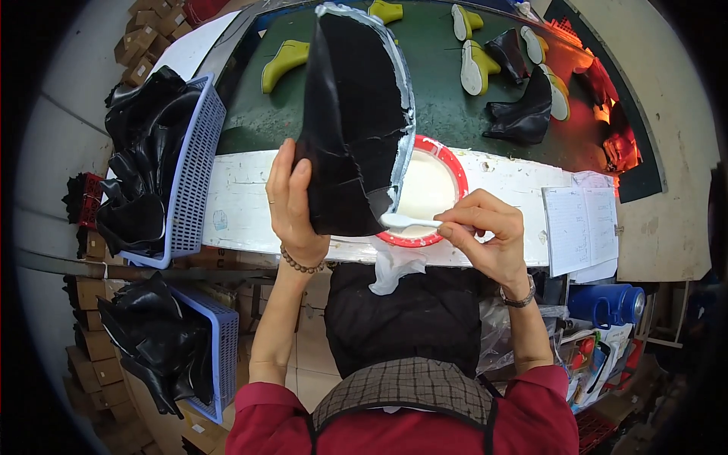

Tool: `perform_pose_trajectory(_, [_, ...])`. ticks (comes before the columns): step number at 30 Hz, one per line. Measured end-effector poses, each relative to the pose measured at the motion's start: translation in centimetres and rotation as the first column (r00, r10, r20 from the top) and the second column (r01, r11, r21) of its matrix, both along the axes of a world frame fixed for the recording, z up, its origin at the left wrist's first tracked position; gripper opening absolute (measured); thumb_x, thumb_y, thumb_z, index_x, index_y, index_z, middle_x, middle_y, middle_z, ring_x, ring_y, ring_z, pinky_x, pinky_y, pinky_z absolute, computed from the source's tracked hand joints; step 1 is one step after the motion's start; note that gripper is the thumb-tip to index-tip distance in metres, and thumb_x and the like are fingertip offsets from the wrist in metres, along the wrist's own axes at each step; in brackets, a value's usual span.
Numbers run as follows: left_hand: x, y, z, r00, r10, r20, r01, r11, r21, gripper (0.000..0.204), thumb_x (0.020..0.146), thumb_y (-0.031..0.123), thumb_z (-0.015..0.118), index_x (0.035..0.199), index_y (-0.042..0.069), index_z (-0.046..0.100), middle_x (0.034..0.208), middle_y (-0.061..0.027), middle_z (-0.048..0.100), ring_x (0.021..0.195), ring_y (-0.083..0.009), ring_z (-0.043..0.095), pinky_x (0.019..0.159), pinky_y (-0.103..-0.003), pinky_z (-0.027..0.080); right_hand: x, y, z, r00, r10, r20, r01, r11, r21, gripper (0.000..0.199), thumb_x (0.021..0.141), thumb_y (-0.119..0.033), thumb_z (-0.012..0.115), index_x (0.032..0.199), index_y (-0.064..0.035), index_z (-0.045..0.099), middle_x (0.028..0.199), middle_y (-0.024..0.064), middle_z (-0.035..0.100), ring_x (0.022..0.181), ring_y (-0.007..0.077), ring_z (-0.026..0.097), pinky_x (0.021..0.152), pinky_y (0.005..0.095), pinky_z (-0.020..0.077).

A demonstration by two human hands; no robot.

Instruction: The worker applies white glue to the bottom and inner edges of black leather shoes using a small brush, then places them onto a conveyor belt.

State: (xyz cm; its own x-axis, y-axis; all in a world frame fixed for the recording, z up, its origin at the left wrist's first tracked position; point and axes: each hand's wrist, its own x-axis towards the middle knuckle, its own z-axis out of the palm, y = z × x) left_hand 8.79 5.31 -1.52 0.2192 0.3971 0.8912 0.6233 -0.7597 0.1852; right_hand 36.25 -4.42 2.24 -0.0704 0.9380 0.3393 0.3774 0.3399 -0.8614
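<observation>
The left hand (pixel 292 205) is closed around the side of a black boot upper (pixel 350 121), fingers wrapped behind it and thumb in front, holding it upright above the near edge of the white bench (pixel 243 201). The upper's right rim carries a white glue band. The right hand (pixel 489 231) pinches a small white brush (pixel 406 221) between thumb and fingertips, its tip touching the upper's lower corner just over the red-rimmed glue bowl (pixel 447 163), which sits at the bench's near edge. The upper looks like thin, floppy rubber: light, likely to sag if held by one corner, and sticky along the coated rim, so a grip on the dry black side seems safest. Blue baskets (pixel 197 159) at the bench's left end hold more black uppers. Yellow and black boots (pixel 523 106) stand on the green belt (pixel 440 114) behind.
</observation>
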Motion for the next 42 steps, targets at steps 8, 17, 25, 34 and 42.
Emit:
perform_pose_trajectory(8, [-3.1,-0.9,1.6,0.976,-0.014,0.217,0.115,0.880,-0.460,0.059,0.084,-0.011,0.060,0.142,-0.006,0.054,0.135,-0.0225,0.063,0.125,-0.0314,0.062,0.108,-0.038,0.046,2.8,2.2,-2.9,0.930,-0.215,0.297,0.225,0.974,0.001,0.011,0.087,-0.013,0.079,0.091,-0.0031,0.079,0.078,0.0042,0.068,0.065,0.0158,0.064,0.057,0.0298,0.0469])
perform_pose_trajectory(17, [-12.1,-1.9,-0.5,0.686,0.022,0.727,0.714,0.176,-0.678,0.036,0.089,-0.012,0.060,0.124,-0.003,0.062,0.101,-0.0122,0.072,0.084,-0.0215,0.071,0.070,-0.032,0.059,4.1,4.0,-1.6,0.977,-0.191,0.093,0.172,0.968,0.182,0.014,0.081,-0.011,0.084,0.093,-0.0057,0.079,0.086,0.0044,0.070,0.070,0.0162,0.067,0.060,0.0269,0.0505])
perform_pose_trajectory(25, [-14.3,-2.2,-3.0,0.539,0.128,0.832,0.821,0.138,-0.554,0.055,0.077,-0.021,0.064,0.127,0.002,0.063,0.114,-0.0114,0.070,0.096,-0.0235,0.071,0.076,-0.032,0.060,2.9,4.5,-0.4,0.989,-0.092,0.117,0.075,0.987,0.141,0.013,0.082,-0.004,0.082,0.094,-0.0016,0.078,0.087,0.0069,0.071,0.073,0.0122,0.065,0.062,0.0250,0.0501])
perform_pose_trajectory(34, [-9.7,-3.0,-1.2,0.530,0.188,0.827,0.845,-0.028,-0.534,0.055,0.086,-0.010,0.070,0.137,0.003,0.053,0.109,-0.0147,0.070,0.076,-0.0257,0.071,0.046,-0.034,0.058,1.5,7.1,1.5,0.959,0.015,0.281,-0.091,0.961,0.261,0.010,0.085,-0.013,0.081,0.094,-0.0093,0.080,0.086,0.0002,0.073,0.077,0.0129,0.065,0.083,0.0311,0.0382])
perform_pose_trajectory(42, [-6.6,-3.3,1.0,0.608,0.105,0.787,0.772,-0.310,-0.555,0.062,0.072,-0.022,0.054,0.132,-0.007,0.055,0.104,-0.0165,0.068,0.068,-0.0261,0.068,0.051,-0.039,0.062,1.0,8.3,4.0,0.917,0.133,0.376,-0.253,0.923,0.290,0.013,0.081,-0.018,0.084,0.092,-0.0106,0.080,0.085,-0.0001,0.073,0.082,0.0128,0.064,0.084,0.0313,0.0374])
